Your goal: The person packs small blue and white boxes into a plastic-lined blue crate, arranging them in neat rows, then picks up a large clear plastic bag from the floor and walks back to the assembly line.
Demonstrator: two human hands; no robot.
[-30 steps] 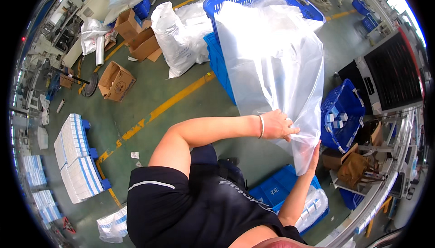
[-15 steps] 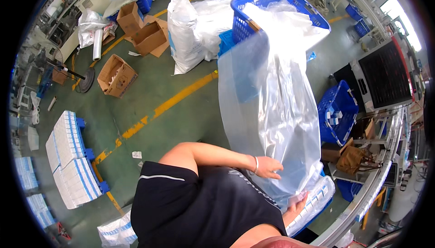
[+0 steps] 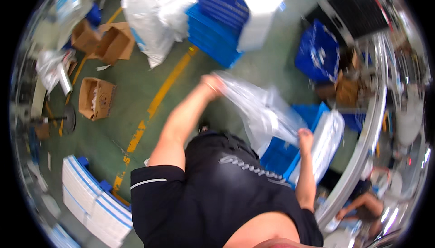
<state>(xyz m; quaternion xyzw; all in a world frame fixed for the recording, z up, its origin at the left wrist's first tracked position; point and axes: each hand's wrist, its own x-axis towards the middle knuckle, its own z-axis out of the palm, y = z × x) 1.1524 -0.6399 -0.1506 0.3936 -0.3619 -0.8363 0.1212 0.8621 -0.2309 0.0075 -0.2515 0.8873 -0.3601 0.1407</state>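
Note:
A large clear plastic bag [image 3: 260, 107] hangs stretched between my two hands, in front of my body. My left hand [image 3: 212, 86], blurred by motion, is closed on one end of it. On the other end, above a blue crate, my right hand [image 3: 305, 135] grips the plastic. Below the bag stands the blue crate [image 3: 277, 156], partly covered by it. Beside my right forearm lies a wrapped clear-plastic pack [image 3: 327, 144] with white contents, along the crate's right side.
Ahead, a blue basket [image 3: 222, 8] draped with plastic film [image 3: 260, 30] sits over a lighter blue crate [image 3: 213, 37]. White sacks [image 3: 147, 26] and cardboard boxes [image 3: 97, 98] stand left. Stacked white packs [image 3: 93, 193] are near left. Another blue basket [image 3: 317, 51] and a metal rail [image 3: 378, 94] lie right.
The plastic has come away from the long film at the draped basket and now spans my hands. My left arm has swung forward and left; the view has shifted.

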